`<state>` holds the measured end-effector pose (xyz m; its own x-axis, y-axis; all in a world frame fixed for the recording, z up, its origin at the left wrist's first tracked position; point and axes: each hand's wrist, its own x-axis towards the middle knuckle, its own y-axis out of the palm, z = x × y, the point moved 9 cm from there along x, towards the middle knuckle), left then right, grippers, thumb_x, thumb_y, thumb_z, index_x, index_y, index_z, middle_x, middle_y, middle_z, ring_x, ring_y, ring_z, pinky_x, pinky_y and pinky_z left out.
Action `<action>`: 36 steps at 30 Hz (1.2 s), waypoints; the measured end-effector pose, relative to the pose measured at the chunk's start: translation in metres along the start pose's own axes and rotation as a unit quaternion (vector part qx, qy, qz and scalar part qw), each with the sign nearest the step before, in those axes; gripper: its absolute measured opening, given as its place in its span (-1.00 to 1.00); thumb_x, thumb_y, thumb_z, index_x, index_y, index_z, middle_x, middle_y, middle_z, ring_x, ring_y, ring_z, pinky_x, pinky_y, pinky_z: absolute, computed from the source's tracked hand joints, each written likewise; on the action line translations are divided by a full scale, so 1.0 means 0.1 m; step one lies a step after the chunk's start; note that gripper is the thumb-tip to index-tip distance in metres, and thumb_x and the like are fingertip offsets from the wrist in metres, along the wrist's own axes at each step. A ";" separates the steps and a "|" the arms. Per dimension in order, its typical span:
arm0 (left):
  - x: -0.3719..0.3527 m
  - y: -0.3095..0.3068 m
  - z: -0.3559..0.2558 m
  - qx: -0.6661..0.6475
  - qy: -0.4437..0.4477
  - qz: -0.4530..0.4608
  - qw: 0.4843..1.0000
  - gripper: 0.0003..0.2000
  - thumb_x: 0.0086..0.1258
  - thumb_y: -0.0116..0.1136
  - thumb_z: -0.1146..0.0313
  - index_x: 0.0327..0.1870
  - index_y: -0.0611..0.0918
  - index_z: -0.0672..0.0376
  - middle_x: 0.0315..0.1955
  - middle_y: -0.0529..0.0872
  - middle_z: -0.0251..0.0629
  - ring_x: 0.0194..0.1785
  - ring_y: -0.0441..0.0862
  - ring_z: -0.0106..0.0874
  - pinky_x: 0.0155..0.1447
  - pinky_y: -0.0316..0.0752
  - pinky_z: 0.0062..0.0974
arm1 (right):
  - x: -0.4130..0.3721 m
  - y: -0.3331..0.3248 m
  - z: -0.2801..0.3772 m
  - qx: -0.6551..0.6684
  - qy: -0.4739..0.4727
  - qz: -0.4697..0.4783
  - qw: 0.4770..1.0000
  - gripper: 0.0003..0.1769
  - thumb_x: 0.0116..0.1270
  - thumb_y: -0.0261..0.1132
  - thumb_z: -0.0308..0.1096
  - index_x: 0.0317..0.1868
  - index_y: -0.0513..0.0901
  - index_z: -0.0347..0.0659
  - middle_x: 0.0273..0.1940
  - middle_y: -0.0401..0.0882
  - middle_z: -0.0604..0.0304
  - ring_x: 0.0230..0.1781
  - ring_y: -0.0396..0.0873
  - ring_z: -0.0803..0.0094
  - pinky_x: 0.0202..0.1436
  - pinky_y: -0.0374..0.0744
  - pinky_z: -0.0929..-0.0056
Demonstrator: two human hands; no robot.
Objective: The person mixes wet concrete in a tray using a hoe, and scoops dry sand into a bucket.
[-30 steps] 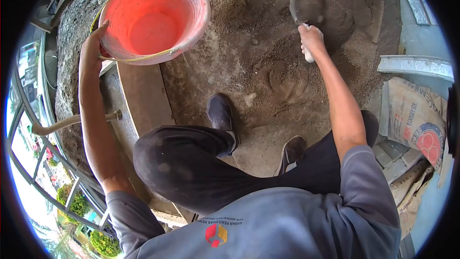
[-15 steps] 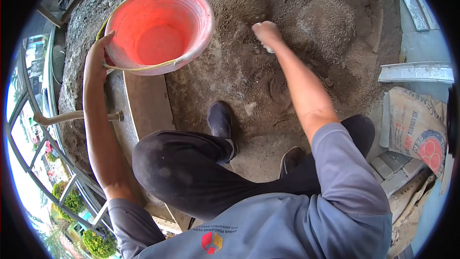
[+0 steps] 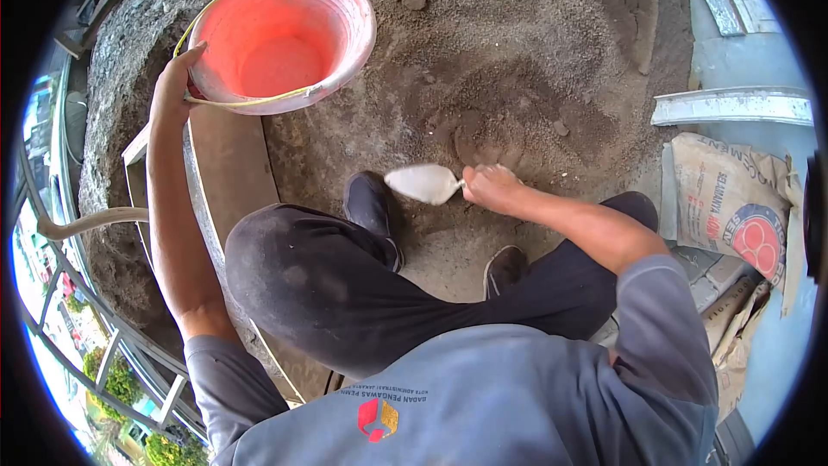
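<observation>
My left hand (image 3: 176,82) is closed on the near left rim of a red bucket (image 3: 285,43), which tilts so that its inside faces me. The bucket's bottom is bare, and a yellow handle lies along the rim. In my right hand (image 3: 493,187) is the handle of a trowel (image 3: 424,183), its pale, leaf-shaped blade pointing left, just above my shoe. Beyond the trowel spreads a heap of grey-brown sand (image 3: 552,52), with a shallow hollow on its near side.
A wooden plank (image 3: 231,164) runs along my left, beside a rough concrete ledge. Right of me stand a paper cement sack (image 3: 729,207) and some grey blocks (image 3: 720,272). Metal channels (image 3: 733,107) jut in at the right. A metal railing (image 3: 95,328) borders the far left.
My right hand has come back from the sand toward my feet, and the trowel's blade now shows. The loose sand in motion near it is gone. The bucket stays in my left hand.
</observation>
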<state>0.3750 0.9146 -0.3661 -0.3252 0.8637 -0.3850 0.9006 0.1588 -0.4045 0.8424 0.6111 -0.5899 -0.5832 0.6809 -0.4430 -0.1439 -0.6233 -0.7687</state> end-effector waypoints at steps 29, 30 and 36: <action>-0.80 -0.12 0.27 0.080 -0.036 -0.015 0.996 -0.68 0.40 0.32 0.03 -0.23 0.72 0.15 -0.54 0.61 -0.43 -0.58 0.46 -0.52 -0.44 0.39 -0.49 | 1.56 -1.32 -1.46 0.044 0.253 -0.240 0.936 -0.60 0.48 0.08 -0.18 -0.03 0.62 -0.39 -0.16 0.78 -0.17 -0.18 0.80 -0.06 -0.05 0.74 0.00; -0.79 -0.08 0.31 0.085 -0.037 -0.002 0.996 -0.68 0.40 0.32 0.03 -0.23 0.72 0.14 -0.54 0.62 -0.43 -0.57 0.47 -0.53 -0.44 0.39 -0.50 | 1.51 -1.54 -1.61 0.035 0.261 -0.240 0.934 -0.58 0.48 0.07 -0.17 0.00 0.65 -0.38 -0.13 0.79 -0.15 -0.17 0.81 -0.03 -0.02 0.74 0.04; -0.68 0.58 0.26 0.150 -0.010 0.024 0.988 -0.60 0.36 0.31 0.00 -0.30 0.74 0.25 -0.52 0.63 -0.31 -0.53 0.52 -0.41 -0.39 0.40 -0.38 | 0.88 -2.17 -2.03 0.247 0.378 -0.128 0.883 -0.50 0.47 0.16 -0.06 -0.12 0.67 -0.45 -0.16 0.77 -0.12 -0.34 0.78 0.15 -0.27 0.73 0.16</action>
<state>0.4417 0.8523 -0.3848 -0.2918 0.8567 -0.4253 0.7902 -0.0346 -0.6119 0.9844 0.8845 -0.5556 0.1925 0.7697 -0.6087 -0.6339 -0.3759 -0.6759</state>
